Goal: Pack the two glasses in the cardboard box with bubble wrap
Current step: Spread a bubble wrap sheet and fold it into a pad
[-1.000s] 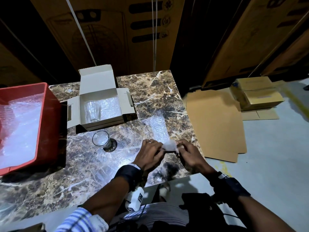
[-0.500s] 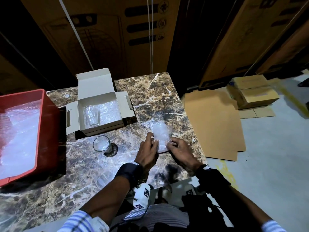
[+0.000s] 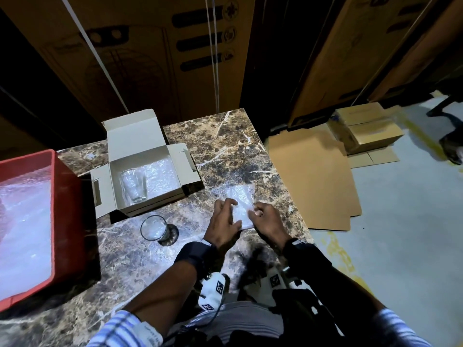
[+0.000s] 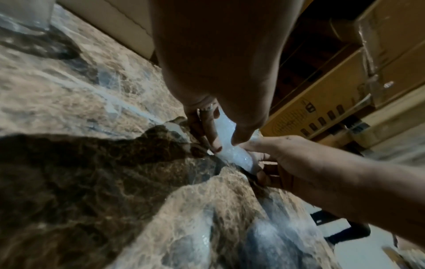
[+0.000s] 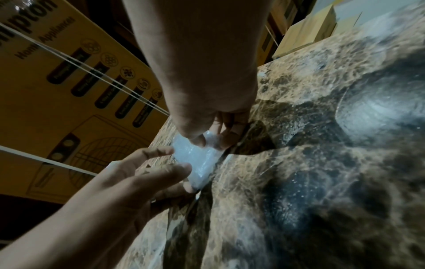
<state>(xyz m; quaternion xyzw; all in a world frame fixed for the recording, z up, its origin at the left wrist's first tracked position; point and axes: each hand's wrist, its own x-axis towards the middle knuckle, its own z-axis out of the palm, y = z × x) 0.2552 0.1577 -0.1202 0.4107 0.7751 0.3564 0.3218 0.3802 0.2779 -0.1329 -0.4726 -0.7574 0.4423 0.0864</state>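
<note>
A folded piece of bubble wrap (image 3: 242, 209) lies on the marble table (image 3: 225, 146), between my two hands. My left hand (image 3: 234, 212) pinches its left side between thumb and fingers, as the left wrist view shows (image 4: 227, 143). My right hand (image 3: 253, 213) pinches the right side with curled fingers (image 5: 208, 143). The open cardboard box (image 3: 140, 139) stands to the far left of them, lined with bubble wrap (image 3: 162, 175). One clear glass (image 3: 134, 185) lies in its left half. The second glass (image 3: 154, 227) stands upright on the table in front of the box.
A red crate (image 3: 65, 211) filled with bubble wrap sits at the table's left edge. The table's right edge runs close beside my right hand. On the floor beyond lie flat cardboard sheets (image 3: 313, 181) and closed boxes (image 3: 365, 128). Large cartons stand behind the table.
Both hands have moved away from my body along the table with the bubble wrap. The piece, held up and bunched before, now lies lower and flatter.
</note>
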